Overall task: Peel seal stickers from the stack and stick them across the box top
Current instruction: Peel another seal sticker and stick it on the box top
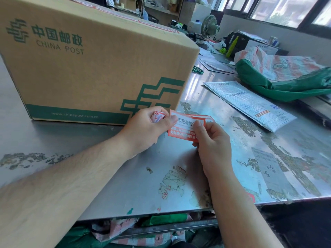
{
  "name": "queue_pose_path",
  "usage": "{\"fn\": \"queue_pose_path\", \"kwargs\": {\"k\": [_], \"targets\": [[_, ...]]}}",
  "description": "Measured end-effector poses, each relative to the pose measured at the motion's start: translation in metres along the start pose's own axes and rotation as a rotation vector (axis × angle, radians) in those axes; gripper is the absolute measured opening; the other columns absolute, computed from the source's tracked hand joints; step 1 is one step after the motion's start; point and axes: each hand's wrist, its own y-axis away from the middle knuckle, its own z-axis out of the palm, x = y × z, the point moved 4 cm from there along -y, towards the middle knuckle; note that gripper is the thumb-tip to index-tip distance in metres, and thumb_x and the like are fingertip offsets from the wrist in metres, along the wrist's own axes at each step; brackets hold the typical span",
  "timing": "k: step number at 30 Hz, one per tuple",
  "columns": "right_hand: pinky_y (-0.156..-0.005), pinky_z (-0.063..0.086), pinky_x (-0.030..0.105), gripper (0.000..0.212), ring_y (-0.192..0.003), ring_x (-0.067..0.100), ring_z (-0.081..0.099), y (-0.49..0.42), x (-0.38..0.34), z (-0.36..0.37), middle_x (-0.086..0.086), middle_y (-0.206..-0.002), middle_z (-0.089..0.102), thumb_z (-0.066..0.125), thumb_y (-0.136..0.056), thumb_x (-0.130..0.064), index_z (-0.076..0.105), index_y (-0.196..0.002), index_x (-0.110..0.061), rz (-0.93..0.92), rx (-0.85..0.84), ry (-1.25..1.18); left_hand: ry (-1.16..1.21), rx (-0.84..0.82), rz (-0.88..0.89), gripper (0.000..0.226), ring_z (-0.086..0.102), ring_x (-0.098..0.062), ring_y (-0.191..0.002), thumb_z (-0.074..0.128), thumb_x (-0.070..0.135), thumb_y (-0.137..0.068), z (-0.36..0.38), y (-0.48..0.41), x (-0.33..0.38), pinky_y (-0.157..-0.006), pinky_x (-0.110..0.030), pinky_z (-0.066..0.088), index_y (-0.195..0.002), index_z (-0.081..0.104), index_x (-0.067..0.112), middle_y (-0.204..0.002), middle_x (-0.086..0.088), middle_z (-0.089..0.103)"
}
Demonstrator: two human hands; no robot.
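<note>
1. I see both hands low over the metal table [143, 185], just in front of the cardboard box [100, 72], which stands on the table with its green China Post print facing me.
2. My left hand [146, 127] has its thumb pressed down on the left edge of the stack of seal stickers [186, 128], the thumb tip lying on the white band of the top sticker.
3. The other left fingers are curled shut around a crumpled scrap of red-and-white paper [158, 116], tucked in the palm.
4. My right hand [213, 145] pinches the right end of the stack, the thumb on top and the fingers behind.
5. The stack is orange-red with white Chinese lettering, held flat and slightly tilted above the table, close to the box's lower right corner.
6. A second sticker edge pokes out behind the top one at the upper right; whether it is already lifting off I cannot tell.
7. Along the box top runs a red-and-white strip [136, 18], seen only edge-on.
8. Farther right lie a bubble mailer [250, 104] and a green bag [286, 83].
</note>
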Motion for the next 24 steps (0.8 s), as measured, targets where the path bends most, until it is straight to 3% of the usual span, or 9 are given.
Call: {"fn": "queue_pose_path", "kwargs": {"k": [4,9,14,20,24], "targets": [[-0.067,0.051,0.05,0.037,-0.068,0.037,0.062,0.0001,-0.0003,0.0016,0.016,-0.072,0.065,0.065,-0.086,-0.047,0.06,-0.074,-0.012,-0.021,0.024,0.085,0.017,-0.003,0.001,0.025,0.033,-0.015,-0.047,0.063,0.027,-0.093,0.0005,-0.0001,0.0011,-0.041,-0.02,0.028,-0.072,0.057,0.015,-0.057,-0.003,0.045],[-0.068,0.05,0.038,0.025,-0.071,0.025,0.067,0.0,-0.0005,0.0013,0.005,-0.071,0.069,0.069,-0.09,-0.04,0.062,-0.079,-0.019,-0.02,0.035,0.127,0.029,0.001,-0.012,0.026,0.035,-0.01,-0.044,0.063,0.025,-0.093,0.0016,-0.0002,0.0006,-0.041,-0.019,0.029,-0.07,0.056,0.017,-0.047,0.011,0.05],[-0.066,0.046,0.02,0.018,-0.073,0.012,0.067,0.0012,-0.0014,0.0009,-0.003,-0.079,0.07,0.072,-0.09,-0.03,0.054,-0.089,-0.032,-0.013,0.063,0.044,0.027,0.005,-0.031,0.023,0.035,-0.012,-0.044,0.063,0.03,-0.093,0.0004,-0.0009,-0.001,-0.041,-0.019,0.029,-0.077,0.06,0.014,-0.058,0.0,0.052],[-0.083,0.048,0.025,0.011,-0.095,0.017,0.062,0.003,-0.0055,0.0045,-0.005,-0.098,0.066,0.071,-0.089,-0.029,0.064,-0.083,-0.035,-0.178,0.011,0.166,0.021,0.011,-0.051,0.023,0.036,-0.009,-0.042,0.061,0.032,-0.094,-0.0005,-0.0025,-0.0036,-0.042,-0.018,0.031,-0.077,0.06,0.016,-0.049,0.011,0.053],[-0.082,0.046,0.025,0.008,-0.102,0.012,0.062,0.0067,-0.0087,0.0083,-0.007,-0.105,0.066,0.069,-0.09,-0.031,0.07,-0.083,-0.036,-0.193,-0.065,0.149,0.058,0.001,-0.051,0.022,0.034,-0.01,-0.044,0.062,0.032,-0.092,0.0005,-0.0028,-0.0035,-0.042,-0.018,0.03,-0.08,0.061,0.014,-0.052,0.006,0.047]]}}
